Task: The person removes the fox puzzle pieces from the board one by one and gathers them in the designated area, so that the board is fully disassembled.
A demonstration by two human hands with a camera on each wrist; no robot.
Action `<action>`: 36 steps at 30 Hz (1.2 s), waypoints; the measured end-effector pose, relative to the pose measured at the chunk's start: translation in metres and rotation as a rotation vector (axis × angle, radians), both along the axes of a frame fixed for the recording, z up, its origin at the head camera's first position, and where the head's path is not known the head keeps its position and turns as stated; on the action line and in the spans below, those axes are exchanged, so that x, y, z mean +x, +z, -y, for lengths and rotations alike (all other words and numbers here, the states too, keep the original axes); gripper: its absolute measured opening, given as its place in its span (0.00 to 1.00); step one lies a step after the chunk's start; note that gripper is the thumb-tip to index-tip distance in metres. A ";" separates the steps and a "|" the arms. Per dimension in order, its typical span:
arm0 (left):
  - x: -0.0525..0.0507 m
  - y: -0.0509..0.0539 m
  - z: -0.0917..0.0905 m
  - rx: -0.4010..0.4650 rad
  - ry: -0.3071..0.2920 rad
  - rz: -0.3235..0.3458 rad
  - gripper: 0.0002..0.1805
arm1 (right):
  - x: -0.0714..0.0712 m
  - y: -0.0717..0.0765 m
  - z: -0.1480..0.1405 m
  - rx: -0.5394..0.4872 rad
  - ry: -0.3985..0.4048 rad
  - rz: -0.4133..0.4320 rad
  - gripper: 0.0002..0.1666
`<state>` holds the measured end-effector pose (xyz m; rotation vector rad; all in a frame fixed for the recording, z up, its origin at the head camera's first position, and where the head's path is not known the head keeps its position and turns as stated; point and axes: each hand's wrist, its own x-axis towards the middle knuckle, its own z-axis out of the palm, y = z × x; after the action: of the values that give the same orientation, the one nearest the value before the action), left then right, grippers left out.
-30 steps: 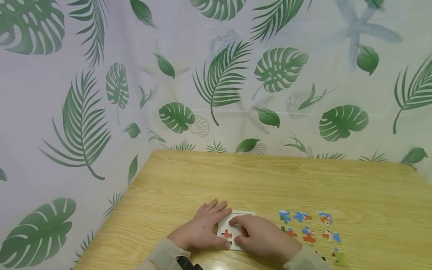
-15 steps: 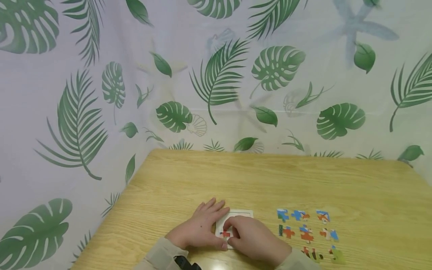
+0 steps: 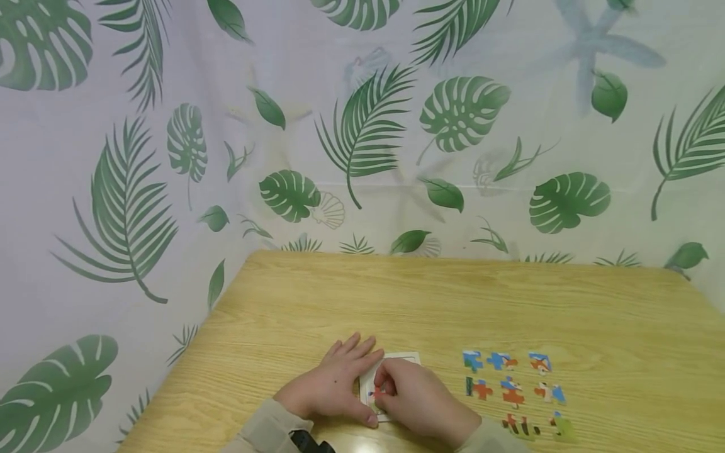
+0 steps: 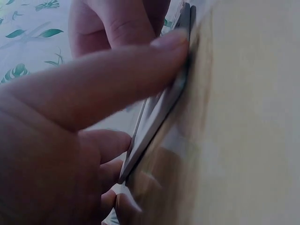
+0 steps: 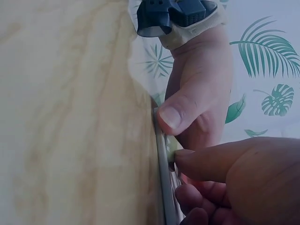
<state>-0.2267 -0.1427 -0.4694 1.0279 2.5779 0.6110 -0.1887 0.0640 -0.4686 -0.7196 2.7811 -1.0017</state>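
A small white puzzle tray (image 3: 409,357) with a thin dark inner line lies flat on the table in the head view. My left hand (image 3: 334,382) rests along its left side, fingers spread and straight, the thumb (image 4: 140,70) on the near edge. Inside the tray, at its lower left, my right hand (image 3: 425,397) pinches a jigsaw piece (image 3: 376,394) with red on it between thumb and forefinger. Those fingertips cover much of the piece. In the right wrist view, the tray's edge (image 5: 162,164) runs beneath both thumbs, and a greenish bit of piece shows by the right thumb (image 5: 206,164).
To the right of the tray, several loose jigsaw pieces (image 3: 513,391) with blue, red and green print lie in rough rows on the wooden table (image 3: 317,296). A leaf-patterned curtain (image 3: 362,126) hangs behind the table and along its left side.
My right hand has moved left across the tray, and its thumb and forefinger have closed on the red piece. My left hand keeps its place. The head view has shifted slightly.
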 end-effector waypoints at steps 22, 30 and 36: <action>-0.004 -0.004 -0.003 0.066 0.035 0.074 0.59 | -0.004 0.000 -0.026 -0.229 -0.060 0.115 0.07; -0.004 -0.002 0.001 0.054 0.020 0.069 0.57 | -0.006 0.012 -0.037 -0.233 -0.029 0.153 0.05; -0.006 -0.004 0.001 0.068 0.026 0.080 0.57 | 0.000 0.017 -0.058 -0.244 0.000 0.177 0.06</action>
<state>-0.2331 -0.1438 -0.4738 0.9719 2.5202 0.7353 -0.1892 0.1225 -0.4516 -0.6215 2.5360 -1.3497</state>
